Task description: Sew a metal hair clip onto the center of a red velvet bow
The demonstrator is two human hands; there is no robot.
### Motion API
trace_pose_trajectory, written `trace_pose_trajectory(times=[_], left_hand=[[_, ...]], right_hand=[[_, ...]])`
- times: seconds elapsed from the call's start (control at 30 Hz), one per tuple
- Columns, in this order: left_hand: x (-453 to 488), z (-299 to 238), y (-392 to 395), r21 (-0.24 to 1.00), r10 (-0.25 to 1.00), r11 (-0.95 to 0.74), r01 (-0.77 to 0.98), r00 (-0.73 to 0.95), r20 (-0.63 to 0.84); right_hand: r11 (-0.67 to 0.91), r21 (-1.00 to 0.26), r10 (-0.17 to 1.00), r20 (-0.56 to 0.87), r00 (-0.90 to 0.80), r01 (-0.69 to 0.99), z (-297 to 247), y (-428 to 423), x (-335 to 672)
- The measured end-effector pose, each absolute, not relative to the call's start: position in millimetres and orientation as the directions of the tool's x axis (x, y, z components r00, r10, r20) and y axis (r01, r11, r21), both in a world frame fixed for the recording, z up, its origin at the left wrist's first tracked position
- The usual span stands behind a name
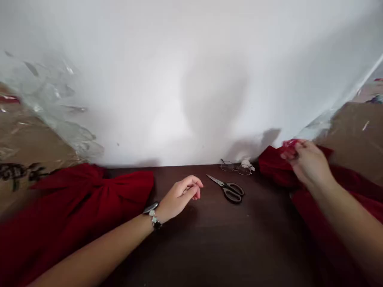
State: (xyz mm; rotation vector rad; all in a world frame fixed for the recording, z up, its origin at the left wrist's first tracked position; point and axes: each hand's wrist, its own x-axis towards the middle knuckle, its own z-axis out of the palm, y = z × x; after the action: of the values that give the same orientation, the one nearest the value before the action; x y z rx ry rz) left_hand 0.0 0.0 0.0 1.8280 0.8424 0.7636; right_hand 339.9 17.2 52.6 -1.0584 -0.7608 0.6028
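My left hand (182, 196) rests on the dark wooden tabletop (191, 247) with its fingers loosely curled, holding nothing. It lies just right of a gathered red cloth (89, 195) and left of black-handled scissors (230, 190). My right hand (308, 163) pinches a raised fold of a second red cloth (278, 163), which drapes over the table's right side. Its fingers hide part of that fold. A beaded bracelet (154, 217) circles my left wrist.
Wire-rimmed glasses (236, 168) and a small white crumpled item (247, 164) lie at the table's far edge, against a white wall (179, 79). Crumpled clear plastic (50, 99) hangs at upper left. Brown cardboard (356, 135) shows on both sides.
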Motion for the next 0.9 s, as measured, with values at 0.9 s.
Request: trace_pose_trajectory(times=[0.9], left_hand=[[-17.8,-25.7,-11.9,0.761,0.744,-0.461,0.457,0.667,0.051]], right_hand=[[-0.309,0.202,0.945,-0.046,0.324,0.929,-22.4,-7.2,386.0]])
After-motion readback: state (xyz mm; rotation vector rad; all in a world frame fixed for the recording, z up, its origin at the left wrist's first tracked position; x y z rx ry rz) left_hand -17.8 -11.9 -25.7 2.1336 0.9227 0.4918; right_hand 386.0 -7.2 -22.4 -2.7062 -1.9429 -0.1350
